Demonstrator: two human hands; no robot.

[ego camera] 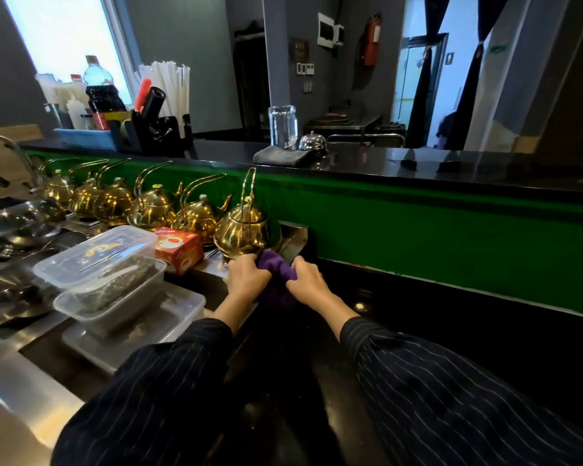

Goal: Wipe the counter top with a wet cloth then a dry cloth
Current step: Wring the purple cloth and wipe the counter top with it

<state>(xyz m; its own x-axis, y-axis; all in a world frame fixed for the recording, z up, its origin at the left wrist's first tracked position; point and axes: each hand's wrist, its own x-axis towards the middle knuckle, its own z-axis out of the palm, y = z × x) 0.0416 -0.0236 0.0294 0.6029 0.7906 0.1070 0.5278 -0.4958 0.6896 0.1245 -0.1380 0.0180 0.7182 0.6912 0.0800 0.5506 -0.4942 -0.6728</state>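
Observation:
A purple cloth (278,275) is bunched between both of my hands, just above the dark lower counter top (401,307). My left hand (248,275) grips its left side, fingers closed. My right hand (308,275) grips its right side. The cloth's lower part hangs down between my wrists. A folded dark grey cloth (281,155) lies on the raised black bar top (451,164), well beyond my hands. Both forearms wear dark pinstriped sleeves.
A row of several brass teapots (243,227) lines the green back wall (435,230), the nearest touching distance from the cloth. A red tea box (179,248) and stacked plastic containers (115,274) sit left. A glass jar (282,126) and a service bell (313,142) stand on the bar.

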